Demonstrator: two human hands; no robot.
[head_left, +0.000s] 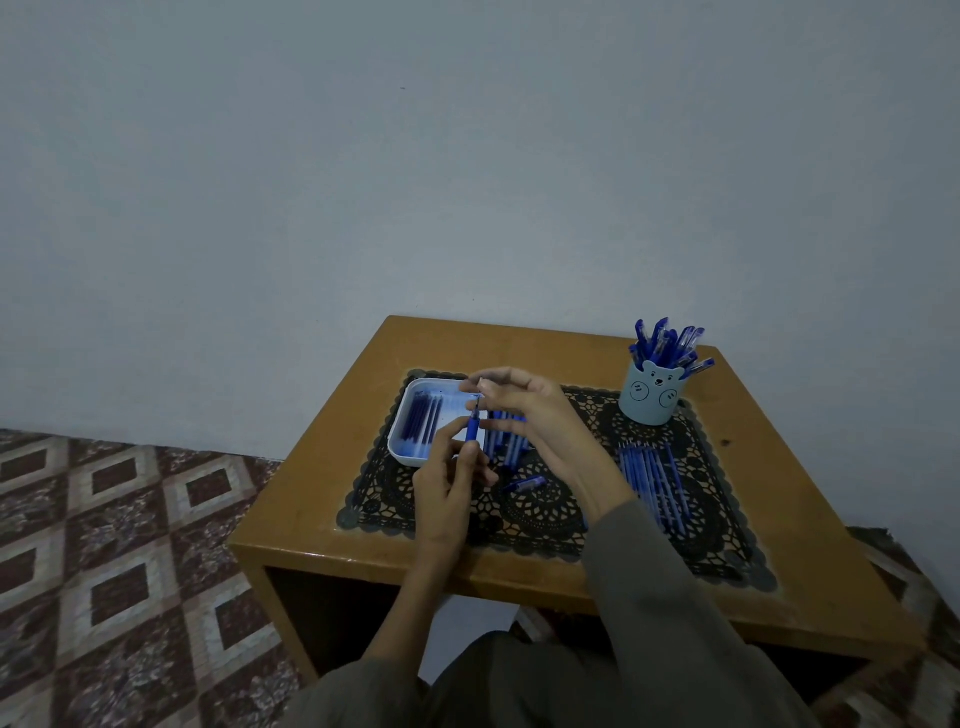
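Above dim table, left hand grips pen; right hand at tip, hold unclear.

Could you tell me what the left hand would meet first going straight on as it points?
Probably the right hand, pinching at the tip of the pen; the white tray lies beyond, though depth is unclear.

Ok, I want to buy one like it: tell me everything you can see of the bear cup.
The cup is pale blue, plastic by its look, with a bear face drawn on the front and two ears on its rim. It stands upright on the far right corner of the black lace mat, full of blue pens that fan out above it. Nothing else touches it.
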